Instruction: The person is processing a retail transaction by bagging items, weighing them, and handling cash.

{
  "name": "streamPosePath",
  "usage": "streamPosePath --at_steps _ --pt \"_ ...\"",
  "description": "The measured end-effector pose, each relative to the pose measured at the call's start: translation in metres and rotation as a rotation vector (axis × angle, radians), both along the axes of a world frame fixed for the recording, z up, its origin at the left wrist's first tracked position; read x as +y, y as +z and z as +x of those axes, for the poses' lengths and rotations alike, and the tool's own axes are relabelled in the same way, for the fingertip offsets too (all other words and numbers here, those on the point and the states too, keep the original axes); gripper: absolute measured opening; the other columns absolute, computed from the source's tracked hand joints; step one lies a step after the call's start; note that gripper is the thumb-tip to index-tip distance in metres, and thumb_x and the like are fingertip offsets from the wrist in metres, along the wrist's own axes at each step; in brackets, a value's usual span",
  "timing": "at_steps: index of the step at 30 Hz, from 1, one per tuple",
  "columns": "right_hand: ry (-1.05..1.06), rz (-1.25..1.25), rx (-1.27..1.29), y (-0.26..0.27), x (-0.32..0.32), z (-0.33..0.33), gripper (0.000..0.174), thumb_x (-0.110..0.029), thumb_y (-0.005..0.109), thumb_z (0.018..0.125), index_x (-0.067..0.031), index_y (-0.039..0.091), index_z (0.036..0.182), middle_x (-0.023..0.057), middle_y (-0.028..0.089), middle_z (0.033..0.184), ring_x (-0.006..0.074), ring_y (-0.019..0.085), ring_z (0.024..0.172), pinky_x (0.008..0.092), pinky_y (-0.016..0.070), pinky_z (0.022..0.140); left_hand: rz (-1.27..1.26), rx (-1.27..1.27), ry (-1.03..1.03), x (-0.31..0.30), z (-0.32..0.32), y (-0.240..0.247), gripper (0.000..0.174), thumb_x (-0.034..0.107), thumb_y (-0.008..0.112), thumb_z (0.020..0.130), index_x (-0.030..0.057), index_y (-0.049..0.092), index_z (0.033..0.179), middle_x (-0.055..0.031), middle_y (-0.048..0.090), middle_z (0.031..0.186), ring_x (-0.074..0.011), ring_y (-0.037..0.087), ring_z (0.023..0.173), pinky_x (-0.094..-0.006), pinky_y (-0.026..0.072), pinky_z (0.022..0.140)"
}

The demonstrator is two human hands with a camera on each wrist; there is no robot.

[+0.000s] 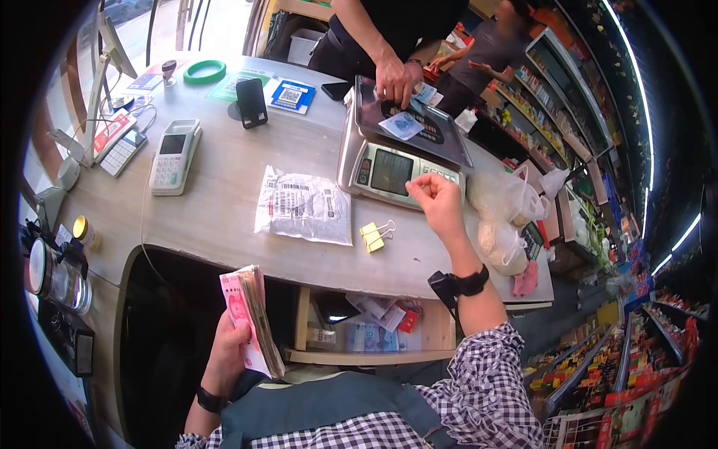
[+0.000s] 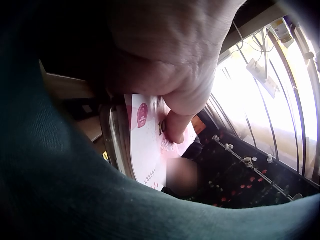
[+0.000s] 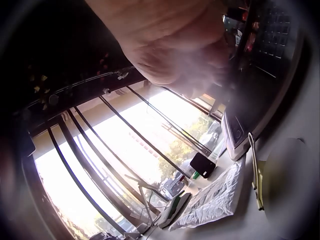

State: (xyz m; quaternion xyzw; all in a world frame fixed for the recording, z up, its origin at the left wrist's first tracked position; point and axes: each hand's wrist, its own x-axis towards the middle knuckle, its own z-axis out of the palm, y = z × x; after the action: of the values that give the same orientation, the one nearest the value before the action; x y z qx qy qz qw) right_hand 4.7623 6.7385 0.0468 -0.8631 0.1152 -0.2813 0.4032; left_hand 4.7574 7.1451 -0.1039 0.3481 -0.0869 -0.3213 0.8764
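A thick stack of pink banknotes (image 1: pixel 250 322) stands upright in my left hand (image 1: pixel 228 348), gripped with the thumb across its front. The left wrist view shows the thumb pressed on the top note (image 2: pixel 145 145). My right hand (image 1: pixel 440 202) hovers over the front of the scale (image 1: pixel 393 173), fingers bent toward the thumb; no object shows between them. On the scale's dark tray lies a blue-grey banknote (image 1: pixel 402 126). A person's hand (image 1: pixel 394 78) across the counter reaches over the tray, beside another note (image 1: pixel 428 95).
On the counter (image 1: pixel 224 165) are a padded parcel (image 1: pixel 305 206), yellow binder clips (image 1: pixel 376 235), a card terminal (image 1: pixel 175 157), a phone on a stand (image 1: pixel 251 101) and plastic bags (image 1: pixel 501 217). An open drawer (image 1: pixel 374 358) below holds notes and papers. Another person (image 1: pixel 490 56) stands behind.
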Motion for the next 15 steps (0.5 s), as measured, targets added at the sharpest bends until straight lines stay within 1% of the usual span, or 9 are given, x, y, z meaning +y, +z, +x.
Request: streamPosePath --at_steps 2,3,4,6,10,12,15 --pt "0.013 -0.133 0.146 -0.007 0.005 -0.015 0.019 -0.018 0.074 0.086 -0.0017 0.066 0.082 -0.0028 0.054 0.054 0.0041 0.044 0.051 0.0247 0.0354 0.048 0.003 0.007 -0.009 -0.003 -0.001 0.002 0.046 0.033 0.074 0.086 0.0032 0.05 0.112 -0.0028 0.058 0.074 -0.0101 0.055 0.059 -0.0251 0.0489 0.052" --pt "0.017 -0.152 0.177 -0.014 0.007 -0.02 0.02 -0.019 0.075 0.085 -0.0014 0.066 0.083 0.0017 0.058 0.056 0.0067 0.048 0.051 0.0262 0.0389 0.05 0.001 0.01 -0.015 -0.003 -0.002 0.003 0.046 0.033 0.074 0.086 0.0031 0.05 0.112 -0.0028 0.058 0.074 -0.0102 0.055 0.059 -0.0252 0.0491 0.052" --pt "0.015 -0.149 0.178 -0.016 0.01 -0.025 0.02 -0.019 0.075 0.085 -0.0014 0.066 0.083 0.0017 0.058 0.056 0.0067 0.048 0.051 0.0262 0.0389 0.05 0.004 0.011 -0.016 -0.004 -0.002 0.003 0.046 0.033 0.074 0.086 0.0031 0.05 0.112 -0.0028 0.058 0.074 -0.0102 0.055 0.059 -0.0252 0.0491 0.052" --pt "0.03 -0.151 0.292 -0.018 0.016 -0.034 0.024 -0.023 0.075 0.085 -0.0005 0.066 0.083 0.005 0.061 0.058 0.0093 0.051 0.05 0.0275 0.0404 0.05 0.008 0.009 -0.01 -0.004 -0.003 0.004 0.046 0.033 0.074 0.086 0.0032 0.051 0.111 -0.0029 0.057 0.074 -0.0103 0.055 0.059 -0.025 0.0487 0.052" --pt "0.026 -0.173 0.354 -0.017 0.03 -0.047 0.027 -0.027 0.075 0.085 -0.001 0.066 0.084 0.0064 0.061 0.058 0.0121 0.052 0.049 0.0287 0.0412 0.051 0.022 0.002 -0.006 -0.002 -0.002 0.004 0.045 0.033 0.075 0.085 0.0036 0.051 0.11 -0.0028 0.057 0.074 -0.0103 0.054 0.058 -0.0249 0.0478 0.051" --pt "0.039 -0.279 0.426 -0.011 0.039 -0.053 0.029 -0.029 0.074 0.086 -0.0015 0.067 0.082 0.0068 0.061 0.057 0.0135 0.053 0.049 0.03 0.0414 0.051 0.003 -0.021 -0.025 -0.002 -0.001 0.005 0.045 0.034 0.076 0.084 0.004 0.052 0.109 -0.003 0.057 0.073 -0.0104 0.054 0.058 -0.0249 0.0478 0.05" --pt "0.039 -0.31 0.478 -0.005 0.042 -0.058 0.029 -0.029 0.073 0.086 -0.0013 0.066 0.079 0.007 0.06 0.057 0.0132 0.055 0.05 0.03 0.042 0.051 0.041 -0.011 0.011 -0.002 -0.001 0.008 0.046 0.035 0.077 0.083 0.0041 0.052 0.106 -0.003 0.055 0.072 -0.0105 0.052 0.056 -0.0253 0.046 0.048"
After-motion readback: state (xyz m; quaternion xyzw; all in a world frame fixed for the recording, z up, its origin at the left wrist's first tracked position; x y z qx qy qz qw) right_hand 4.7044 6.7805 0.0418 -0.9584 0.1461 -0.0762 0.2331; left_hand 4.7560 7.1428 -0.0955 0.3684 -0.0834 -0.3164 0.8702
